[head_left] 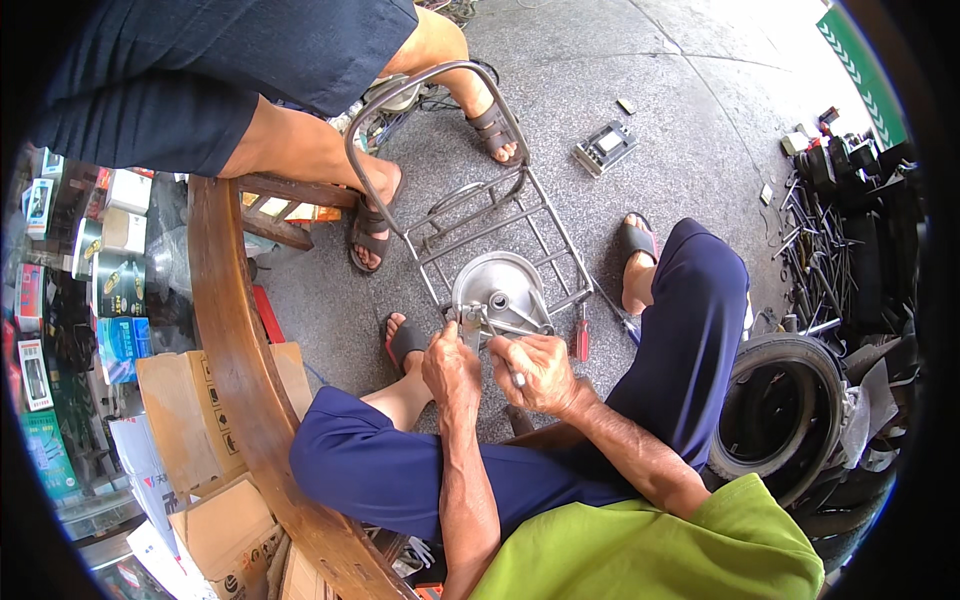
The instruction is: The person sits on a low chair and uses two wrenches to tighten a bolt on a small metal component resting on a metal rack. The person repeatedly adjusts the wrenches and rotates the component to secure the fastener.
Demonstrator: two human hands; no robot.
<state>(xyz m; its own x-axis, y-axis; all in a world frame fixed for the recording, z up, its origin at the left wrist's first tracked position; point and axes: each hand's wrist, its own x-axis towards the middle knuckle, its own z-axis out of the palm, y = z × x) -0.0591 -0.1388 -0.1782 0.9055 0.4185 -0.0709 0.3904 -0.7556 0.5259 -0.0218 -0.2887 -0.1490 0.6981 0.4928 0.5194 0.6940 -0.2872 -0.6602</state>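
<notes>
A round silver metal disc, resembling a brake drum, with a hub at its centre, rests against the near end of a metal tube rack. My left hand is closed at the disc's near edge, fingertips at a small metal bracket; what it grips is mostly hidden. Beside it, my right hand wraps round a slim metal tool, whose end pokes out of the fist. The tool's working end is hard to make out between the hands. A metal arm runs along the disc's near side.
A red-handled screwdriver lies right of the rack. Another person's sandalled foot stands by its far end. Tyres and a heap of tools lie right. A wooden bench edge, cardboard and boxed goods lie left.
</notes>
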